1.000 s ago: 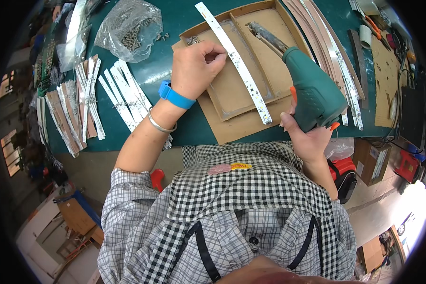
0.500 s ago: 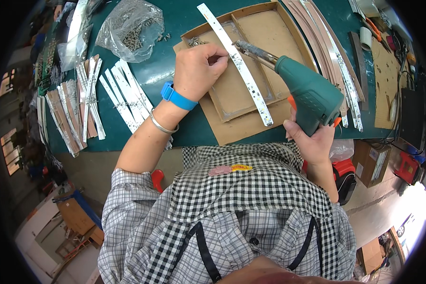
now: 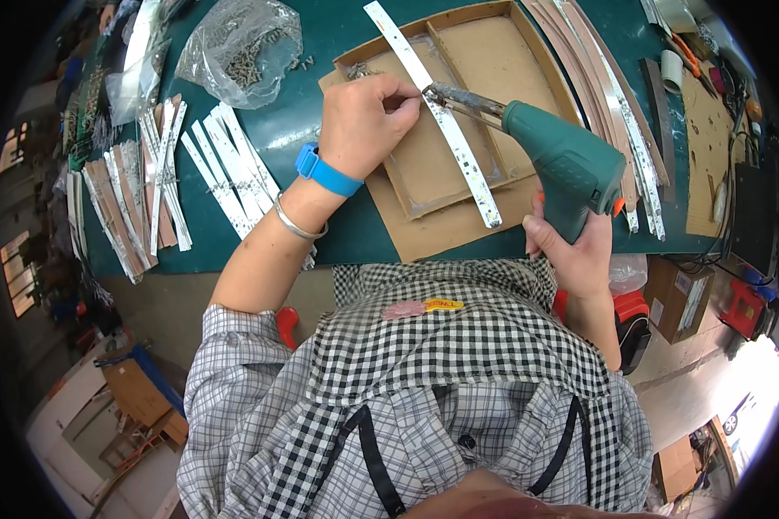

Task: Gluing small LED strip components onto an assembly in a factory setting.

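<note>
My right hand (image 3: 580, 259) grips the handle of a green soldering gun (image 3: 567, 151), whose dark metal tip points left and meets a white circuit-board strip (image 3: 463, 160). That strip lies slantwise across a shallow cardboard tray (image 3: 502, 65) with dividers. Thumb and forefinger of my left hand (image 3: 359, 117) are pinched together at the strip's left edge, close to the tip; what they hold is too small to make out. Behind my left knuckles, small metal pieces (image 3: 361, 71) sit in the tray's corner.
A clear bag of small metal parts (image 3: 247, 60) stands beyond my left arm. Bundled strips (image 3: 234, 169) lie left of my wrist, with more strips (image 3: 134, 203) farther left. Long strips (image 3: 601, 95) flank the tray's right side. Orange-handled pliers (image 3: 685, 56) lie far right.
The soldering tip has come slightly down and left, closer to my left fingertips. My left hand has shifted a little right. The orange trigger that showed on the gun is now hidden.
</note>
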A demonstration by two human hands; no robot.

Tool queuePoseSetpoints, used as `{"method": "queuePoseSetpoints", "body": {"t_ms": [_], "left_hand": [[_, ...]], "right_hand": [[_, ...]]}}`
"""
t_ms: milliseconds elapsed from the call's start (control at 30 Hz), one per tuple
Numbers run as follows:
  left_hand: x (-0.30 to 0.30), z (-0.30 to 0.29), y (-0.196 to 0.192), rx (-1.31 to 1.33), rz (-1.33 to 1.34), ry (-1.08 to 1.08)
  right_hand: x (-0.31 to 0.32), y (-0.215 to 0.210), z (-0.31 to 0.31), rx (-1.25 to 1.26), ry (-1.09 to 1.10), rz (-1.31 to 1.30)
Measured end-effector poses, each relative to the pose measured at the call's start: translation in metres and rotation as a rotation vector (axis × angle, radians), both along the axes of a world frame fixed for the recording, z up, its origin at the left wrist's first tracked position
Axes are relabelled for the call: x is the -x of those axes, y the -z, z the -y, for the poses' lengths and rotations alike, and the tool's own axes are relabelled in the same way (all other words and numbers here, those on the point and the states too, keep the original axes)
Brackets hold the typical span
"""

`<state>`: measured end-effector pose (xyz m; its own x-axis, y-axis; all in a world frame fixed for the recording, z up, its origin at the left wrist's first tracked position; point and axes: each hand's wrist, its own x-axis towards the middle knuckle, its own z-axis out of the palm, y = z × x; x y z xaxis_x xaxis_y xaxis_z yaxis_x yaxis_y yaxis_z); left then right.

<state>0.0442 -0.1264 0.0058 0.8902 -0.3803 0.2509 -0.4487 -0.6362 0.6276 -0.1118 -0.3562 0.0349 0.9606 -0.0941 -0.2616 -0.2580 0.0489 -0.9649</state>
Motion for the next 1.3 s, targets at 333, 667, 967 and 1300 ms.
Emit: {"method": "queuePoseSetpoints", "body": {"t_ms": [333, 667, 967, 1300], "left_hand": [[-0.001, 0.000, 0.002, -0.015, 0.003, 0.013], [0.000, 0.000, 0.001, 0.018, -0.015, 0.007], [-0.001, -0.002, -0.002, 0.029, -0.064, 0.013], [0.004, -0.003, -0.010, -0.047, -0.008, 0.032]], "right_hand": [[0.000, 0.003, 0.000, 0.107, -0.020, -0.014], [0.000, -0.004, 0.021, -0.116, 0.199, 0.200], [0.001, -0.005, 0.034, -0.023, 0.294, 0.290], [0.006, 0.000, 0.043, -0.005, 0.313, 0.346]]}}
